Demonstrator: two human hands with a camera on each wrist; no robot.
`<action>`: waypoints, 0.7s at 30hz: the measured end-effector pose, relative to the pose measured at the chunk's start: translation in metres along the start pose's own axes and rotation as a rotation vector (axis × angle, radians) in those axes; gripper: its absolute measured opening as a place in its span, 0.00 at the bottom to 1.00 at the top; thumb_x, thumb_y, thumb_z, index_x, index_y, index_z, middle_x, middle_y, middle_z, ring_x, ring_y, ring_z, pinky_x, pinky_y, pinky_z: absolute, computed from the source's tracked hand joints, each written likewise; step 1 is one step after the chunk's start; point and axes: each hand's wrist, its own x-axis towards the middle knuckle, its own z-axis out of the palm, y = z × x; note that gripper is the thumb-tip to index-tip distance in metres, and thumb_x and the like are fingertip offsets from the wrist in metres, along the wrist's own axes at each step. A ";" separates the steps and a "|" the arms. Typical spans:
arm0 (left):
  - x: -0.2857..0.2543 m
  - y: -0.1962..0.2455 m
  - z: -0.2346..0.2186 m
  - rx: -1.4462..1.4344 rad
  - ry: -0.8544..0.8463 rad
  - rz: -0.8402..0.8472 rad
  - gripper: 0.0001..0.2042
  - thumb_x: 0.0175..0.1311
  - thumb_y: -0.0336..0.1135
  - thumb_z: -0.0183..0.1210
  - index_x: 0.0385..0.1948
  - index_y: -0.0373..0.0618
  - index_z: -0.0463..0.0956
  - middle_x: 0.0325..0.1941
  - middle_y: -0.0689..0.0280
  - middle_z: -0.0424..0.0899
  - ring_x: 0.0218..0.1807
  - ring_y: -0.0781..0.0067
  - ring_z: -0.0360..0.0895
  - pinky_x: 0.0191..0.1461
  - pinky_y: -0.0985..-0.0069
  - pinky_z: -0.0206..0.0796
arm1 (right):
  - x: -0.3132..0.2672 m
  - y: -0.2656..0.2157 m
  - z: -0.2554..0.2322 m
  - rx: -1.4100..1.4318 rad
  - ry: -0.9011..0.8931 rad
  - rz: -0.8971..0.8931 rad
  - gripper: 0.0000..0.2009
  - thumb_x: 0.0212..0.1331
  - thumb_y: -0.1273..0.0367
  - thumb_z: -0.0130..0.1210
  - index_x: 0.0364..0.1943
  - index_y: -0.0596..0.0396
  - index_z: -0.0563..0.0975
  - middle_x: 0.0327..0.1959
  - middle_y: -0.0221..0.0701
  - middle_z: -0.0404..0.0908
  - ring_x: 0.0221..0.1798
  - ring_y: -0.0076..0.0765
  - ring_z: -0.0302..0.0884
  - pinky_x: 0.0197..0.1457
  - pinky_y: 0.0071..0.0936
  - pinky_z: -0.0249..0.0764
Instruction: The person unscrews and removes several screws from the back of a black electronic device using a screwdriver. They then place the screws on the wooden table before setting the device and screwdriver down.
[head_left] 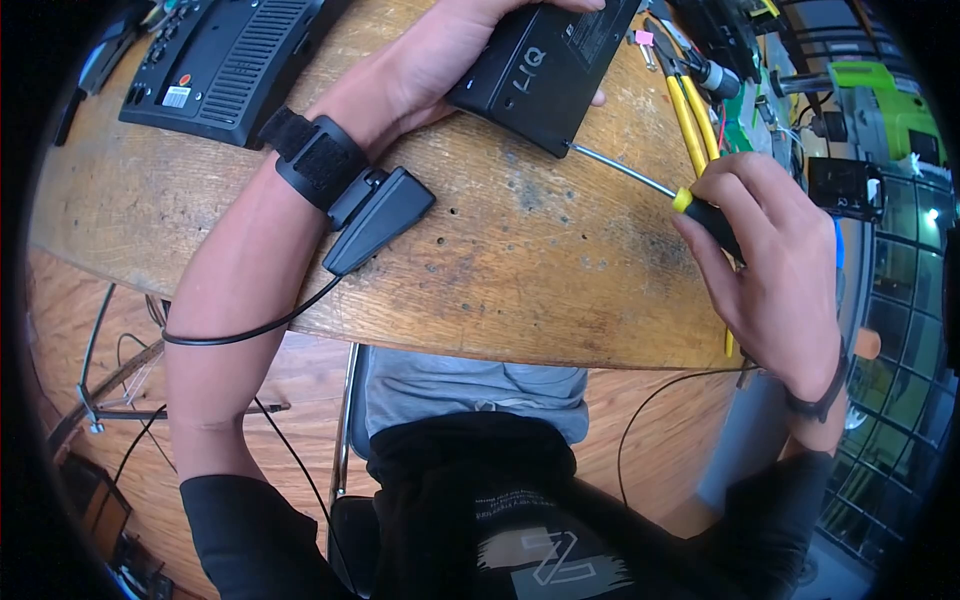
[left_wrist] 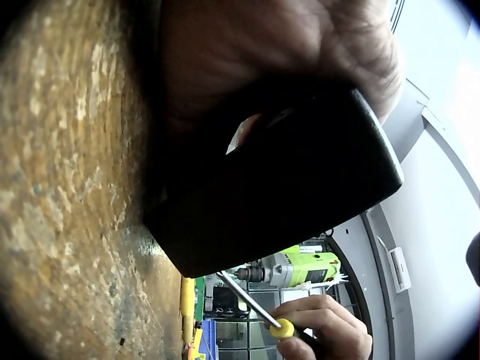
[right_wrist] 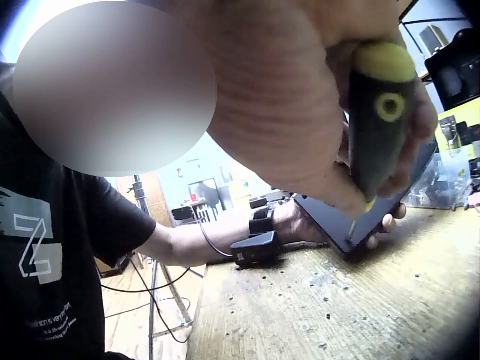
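Observation:
A black box (head_left: 545,75) marked "LIQ" is tilted over the wooden table, gripped by the left hand (head_left: 440,60), whose fingertips show at its far side. The right hand (head_left: 765,250) pinches the black and yellow handle of a screwdriver (head_left: 625,170); its tip meets the box's near corner. In the left wrist view the box (left_wrist: 285,187) is a dark shape with the screwdriver (left_wrist: 251,300) at its lower edge. The right wrist view shows the handle (right_wrist: 379,120) within the right hand (right_wrist: 292,97) and the tip at the box's corner.
Yellow-handled pliers (head_left: 690,120) and other tools lie at the table's right side. Near them is a green power tool (head_left: 875,110). A black device with vents (head_left: 230,70) lies at the back left. The table's near edge (head_left: 520,357) runs before the person's lap.

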 end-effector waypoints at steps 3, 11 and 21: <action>0.000 0.000 0.001 -0.008 0.003 0.008 0.18 0.70 0.45 0.61 0.47 0.36 0.81 0.39 0.57 0.89 0.38 0.66 0.90 0.40 0.75 0.84 | -0.001 0.003 0.006 0.099 0.012 0.042 0.13 0.54 0.74 0.70 0.41 0.55 0.78 0.35 0.38 0.80 0.36 0.50 0.83 0.36 0.40 0.77; 0.002 -0.001 -0.001 -0.007 -0.001 0.018 0.18 0.70 0.44 0.61 0.48 0.36 0.81 0.39 0.56 0.89 0.38 0.65 0.90 0.40 0.75 0.84 | -0.001 0.010 0.018 0.034 0.049 0.071 0.11 0.55 0.72 0.69 0.40 0.55 0.79 0.33 0.39 0.79 0.36 0.51 0.81 0.37 0.43 0.76; -0.001 0.002 0.002 -0.050 0.043 -0.035 0.18 0.69 0.44 0.61 0.48 0.35 0.81 0.40 0.55 0.89 0.40 0.63 0.90 0.44 0.74 0.84 | -0.004 0.018 0.026 0.204 0.081 0.066 0.09 0.58 0.72 0.68 0.36 0.60 0.78 0.31 0.40 0.79 0.34 0.51 0.80 0.37 0.40 0.75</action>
